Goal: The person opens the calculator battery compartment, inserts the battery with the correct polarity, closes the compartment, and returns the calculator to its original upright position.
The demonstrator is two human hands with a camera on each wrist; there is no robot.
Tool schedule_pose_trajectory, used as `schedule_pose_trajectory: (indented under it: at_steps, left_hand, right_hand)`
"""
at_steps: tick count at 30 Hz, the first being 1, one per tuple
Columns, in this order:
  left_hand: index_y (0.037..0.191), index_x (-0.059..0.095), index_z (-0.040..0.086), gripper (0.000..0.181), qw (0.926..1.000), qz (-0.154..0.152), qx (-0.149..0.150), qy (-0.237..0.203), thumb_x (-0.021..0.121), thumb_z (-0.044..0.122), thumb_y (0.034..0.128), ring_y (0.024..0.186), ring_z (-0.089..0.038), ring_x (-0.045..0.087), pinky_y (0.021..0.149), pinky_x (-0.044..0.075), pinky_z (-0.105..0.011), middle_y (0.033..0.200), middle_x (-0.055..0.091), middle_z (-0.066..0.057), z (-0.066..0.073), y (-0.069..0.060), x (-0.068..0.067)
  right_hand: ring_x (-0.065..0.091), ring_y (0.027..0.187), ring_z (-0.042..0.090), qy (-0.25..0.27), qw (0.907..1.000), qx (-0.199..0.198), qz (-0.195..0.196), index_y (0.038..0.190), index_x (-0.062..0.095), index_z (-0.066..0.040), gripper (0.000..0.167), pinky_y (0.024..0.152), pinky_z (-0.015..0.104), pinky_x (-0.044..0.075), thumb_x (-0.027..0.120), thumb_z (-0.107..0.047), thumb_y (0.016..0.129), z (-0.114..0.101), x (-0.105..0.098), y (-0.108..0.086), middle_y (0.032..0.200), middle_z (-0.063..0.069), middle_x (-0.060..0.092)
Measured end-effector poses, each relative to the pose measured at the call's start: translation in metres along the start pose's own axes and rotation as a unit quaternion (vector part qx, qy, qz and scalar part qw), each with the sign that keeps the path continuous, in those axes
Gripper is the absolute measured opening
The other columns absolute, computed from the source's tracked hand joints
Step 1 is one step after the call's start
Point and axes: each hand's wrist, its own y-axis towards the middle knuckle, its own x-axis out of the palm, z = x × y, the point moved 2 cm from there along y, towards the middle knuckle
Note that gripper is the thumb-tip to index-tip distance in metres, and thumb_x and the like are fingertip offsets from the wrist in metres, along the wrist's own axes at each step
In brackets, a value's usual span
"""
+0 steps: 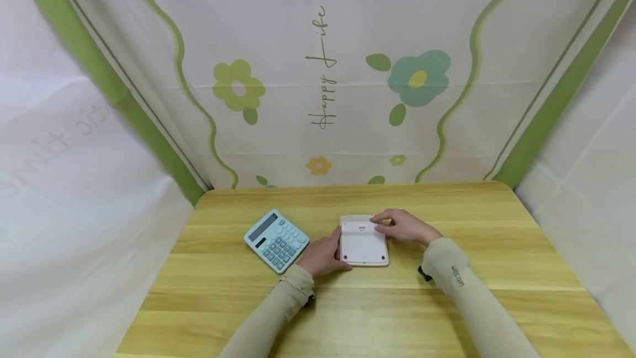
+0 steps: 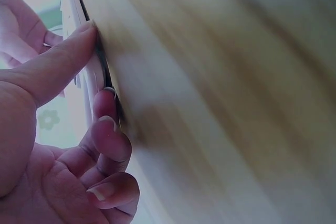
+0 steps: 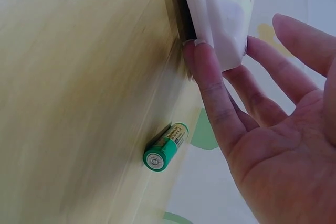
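A white calculator (image 1: pixel 364 245) with a pinkish rim lies face down, its back showing dark round feet and a small latch mark. My left hand (image 1: pixel 320 253) grips its left side; in the left wrist view the thumb (image 2: pixel 68 59) lies along the edge and the other fingers curl beneath. At the far right corner, my right hand (image 1: pixel 404 226) touches the calculator with fairly straight fingers. In the right wrist view, fingertips rest at the corner of the calculator (image 3: pixel 220 30) while the thumb stands apart. A green battery (image 3: pixel 167 147) lies on the table near that hand, out of sight in the head view.
A light blue calculator (image 1: pixel 277 241) lies face up and slanted, close to my left hand. The wooden table (image 1: pixel 447 314) ends at a flowered curtain (image 1: pixel 348 142) at the back, with white curtains on both sides.
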Motion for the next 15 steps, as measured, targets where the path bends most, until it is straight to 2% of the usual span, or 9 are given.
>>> schedule_pose_trajectory:
  at_steps: [5,9,13,15]
  left_hand:
    - [0.162,0.026,-0.001,0.114,1.0,0.0,0.003,-0.008,0.088,0.048,0.0802,0.084,-0.014,0.061,0.08,0.055,-0.031,0.107,0.072,-0.011,-0.001,0.0,0.001]
    - [0.162,0.025,-0.001,0.113,0.9998,-0.006,-0.004,-0.016,0.087,0.049,0.0811,0.08,-0.014,0.058,0.076,0.052,-0.03,0.098,0.069,-0.007,0.0,0.0,0.0]
    - [0.163,0.026,0.001,0.113,0.9996,-0.008,-0.013,-0.023,0.085,0.052,0.0819,0.089,-0.018,0.064,0.082,0.055,-0.033,0.112,0.072,-0.013,0.001,-0.002,-0.002]
    - [0.164,0.024,0.003,0.114,0.9994,-0.007,-0.017,-0.03,0.085,0.053,0.0817,0.092,-0.019,0.065,0.084,0.055,-0.034,0.118,0.071,-0.015,0.001,-0.003,-0.002]
  right_hand:
    - [0.064,0.087,0.016,-0.014,0.9998,-0.009,0.008,0.136,0.068,-0.008,0.035,0.08,0.035,0.054,0.065,-0.021,0.104,-0.001,0.002,0.001,0.13,0.015,0.066]
    - [0.065,0.101,0.024,-0.054,0.9981,-0.015,0.027,0.134,0.07,-0.008,0.033,0.089,0.044,0.055,0.065,-0.021,0.103,-0.006,0.004,0.001,0.128,0.014,0.068]
    - [0.062,0.116,0.034,-0.128,0.9896,-0.031,0.057,0.129,0.072,-0.006,0.032,0.103,0.054,0.051,0.068,-0.02,0.101,-0.016,0.008,0.0,0.128,0.016,0.069]
    - [0.06,0.122,0.039,-0.169,0.9821,-0.046,0.069,0.129,0.071,-0.005,0.033,0.107,0.057,0.048,0.069,-0.02,0.1,-0.021,0.012,0.001,0.13,0.018,0.068]
